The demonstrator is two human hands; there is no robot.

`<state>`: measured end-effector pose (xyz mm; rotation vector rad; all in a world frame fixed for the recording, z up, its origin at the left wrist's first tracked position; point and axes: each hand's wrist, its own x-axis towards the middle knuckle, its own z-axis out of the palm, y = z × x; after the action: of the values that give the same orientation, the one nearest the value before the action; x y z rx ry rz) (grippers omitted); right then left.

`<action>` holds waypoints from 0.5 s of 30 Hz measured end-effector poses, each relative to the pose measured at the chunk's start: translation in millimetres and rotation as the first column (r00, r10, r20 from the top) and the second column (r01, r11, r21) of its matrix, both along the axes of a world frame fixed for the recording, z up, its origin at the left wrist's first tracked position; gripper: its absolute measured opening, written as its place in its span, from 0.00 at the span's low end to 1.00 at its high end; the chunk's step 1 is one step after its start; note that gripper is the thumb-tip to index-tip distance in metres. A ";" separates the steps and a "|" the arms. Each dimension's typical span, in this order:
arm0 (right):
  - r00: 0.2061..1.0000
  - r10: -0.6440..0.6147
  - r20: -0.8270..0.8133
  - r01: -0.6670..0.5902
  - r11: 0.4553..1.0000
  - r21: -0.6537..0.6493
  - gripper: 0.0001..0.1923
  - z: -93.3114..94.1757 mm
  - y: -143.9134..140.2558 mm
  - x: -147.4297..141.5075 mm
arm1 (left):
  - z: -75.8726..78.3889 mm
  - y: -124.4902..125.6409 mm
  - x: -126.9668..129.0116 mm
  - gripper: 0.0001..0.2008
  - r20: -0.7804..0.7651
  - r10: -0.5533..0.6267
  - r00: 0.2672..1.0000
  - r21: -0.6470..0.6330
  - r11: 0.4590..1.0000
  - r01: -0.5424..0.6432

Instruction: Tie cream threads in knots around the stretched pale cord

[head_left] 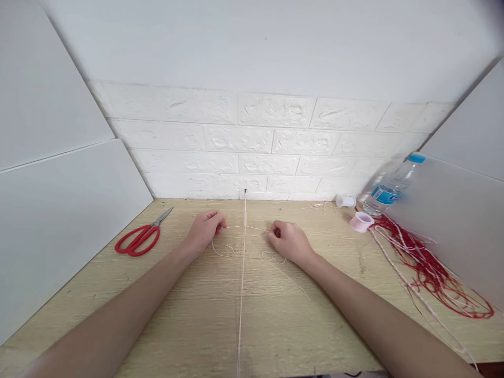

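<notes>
A pale pink cord (pixel 242 283) runs from a small dark hook (pixel 245 190) at the foot of the wall straight toward me, past the front edge. Its stretch nearest the hook looks thicker and braided. Crossing it sideways is a thin pale thread (pixel 256 228), drawn between my two hands. My left hand (pixel 207 228) pinches the thread on the left, and a loose loop hangs below it on the tabletop. On the right, my right hand (pixel 289 239) has its fingers curled closed on the same thread, whose tail lies looped below.
Red-handled scissors (pixel 138 239) lie at left. To the right are a white spool (pixel 345 201), a pink thread spool (pixel 361 222), a water bottle (pixel 389 186) leaning on the side panel, and a tangle of red cords (pixel 425 262). A white brick-patterned wall (pixel 255 139) closes the back.
</notes>
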<state>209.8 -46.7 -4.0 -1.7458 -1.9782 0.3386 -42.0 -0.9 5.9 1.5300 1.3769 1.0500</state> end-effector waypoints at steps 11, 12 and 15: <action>0.997 -0.080 0.021 0.080 0.997 -0.009 0.09 -0.7 3.4 3.6 | 0.3 1.1 -3.6 0.10 -0.214 0.059 0.975 0.084 0.996 -0.042; 0.997 -0.079 0.021 0.079 0.997 -0.005 0.09 -1.2 3.5 3.8 | 0.3 0.5 -3.2 0.10 -0.260 0.064 0.964 0.107 0.994 -0.037; 0.996 -0.087 0.017 0.086 0.996 0.035 0.09 -3.1 4.1 5.0 | 1.3 -1.8 -2.1 0.11 -0.406 0.101 0.908 0.222 0.975 -0.010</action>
<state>214.8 -42.6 -7.0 -1.8130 -1.9031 0.2589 -44.0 -2.7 7.1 1.9701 1.6430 0.9660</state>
